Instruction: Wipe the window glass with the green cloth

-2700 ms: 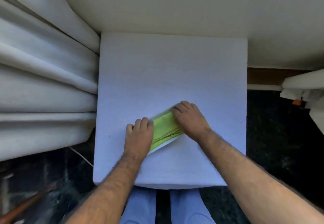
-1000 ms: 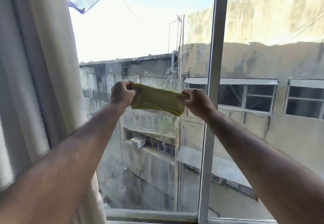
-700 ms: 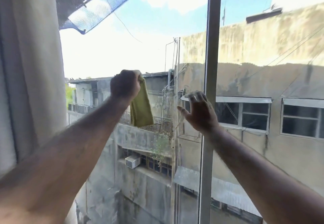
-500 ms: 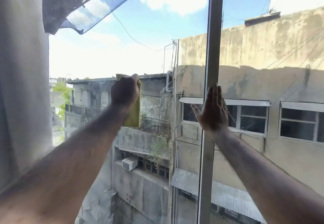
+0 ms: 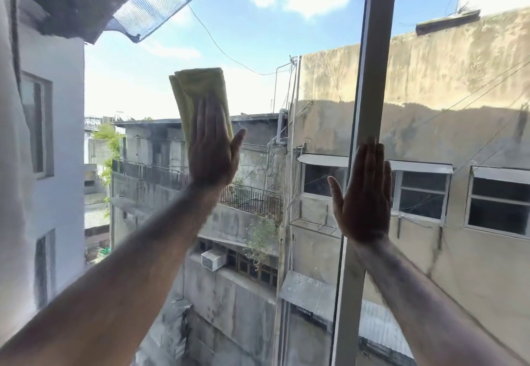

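The folded green cloth point(image 5: 198, 93) lies flat against the window glass point(image 5: 258, 36), upright, with its top edge above my fingertips. My left hand point(image 5: 213, 148) presses it to the left pane, palm flat and fingers straight. My right hand point(image 5: 365, 193) rests flat and empty on the grey vertical window frame point(image 5: 375, 50) to the right, fingers together and pointing up.
A pale curtain point(image 5: 11, 165) hangs along the left edge. Through the glass I see concrete buildings, a balcony railing, an air conditioner unit point(image 5: 213, 259) and blue sky. A second pane point(image 5: 459, 79) continues right of the frame.
My left hand went from a fist around the hanging cloth to a flat palm pressing it higher on the glass. My right hand let go of the cloth and settled on the frame.
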The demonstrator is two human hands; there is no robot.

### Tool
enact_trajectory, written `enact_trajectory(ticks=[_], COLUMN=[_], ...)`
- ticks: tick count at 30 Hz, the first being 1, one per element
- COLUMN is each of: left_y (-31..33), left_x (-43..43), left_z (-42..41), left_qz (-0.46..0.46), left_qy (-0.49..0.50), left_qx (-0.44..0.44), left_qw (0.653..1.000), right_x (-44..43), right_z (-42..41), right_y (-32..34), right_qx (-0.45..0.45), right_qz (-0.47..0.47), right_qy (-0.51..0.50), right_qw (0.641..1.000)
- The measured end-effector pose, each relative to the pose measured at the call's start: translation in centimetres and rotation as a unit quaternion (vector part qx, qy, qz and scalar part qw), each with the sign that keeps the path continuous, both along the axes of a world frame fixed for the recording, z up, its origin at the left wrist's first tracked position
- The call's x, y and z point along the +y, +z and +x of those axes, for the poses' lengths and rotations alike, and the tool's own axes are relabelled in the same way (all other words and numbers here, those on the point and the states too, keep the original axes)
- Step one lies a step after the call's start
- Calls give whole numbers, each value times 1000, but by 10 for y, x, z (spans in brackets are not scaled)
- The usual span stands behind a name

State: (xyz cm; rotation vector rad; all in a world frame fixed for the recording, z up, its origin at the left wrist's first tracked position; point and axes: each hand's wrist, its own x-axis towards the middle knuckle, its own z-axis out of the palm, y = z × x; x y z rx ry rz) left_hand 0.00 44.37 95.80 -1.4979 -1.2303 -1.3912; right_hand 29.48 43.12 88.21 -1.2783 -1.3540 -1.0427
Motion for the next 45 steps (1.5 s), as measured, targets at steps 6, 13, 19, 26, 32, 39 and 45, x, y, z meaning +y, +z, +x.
enact_trajectory(ticks=[6,13,19,26,32,39,45], left_y=[-31,-145,-24,-118,-121,-29,-134], left_x=[12,10,6,11,5,1,-2], left_z=[71,-20,12,42,-32,51,-7], left_qz=[51,18,15,19,-39,5,-14], left_qy=[-25,7,14,-3,33,14,5], left_qx=[284,277,17,421,-3,168,479], left_qw=[957,961,1000,907,999,986,878], right_x=[7,6,7,5,5,3,3], right_z=[3,2,2,1,0,-1,0], right_y=[-2,-2,-2,-3,-3,-2,-2], right_qx=[-6,1,-2,-4,-4,2,4], right_qz=[14,21,23,32,29,32,30], right_qy=[-9,-6,-4,-9,5,4,0], right_qw=[1000,1000,1000,999,1000,999,1000])
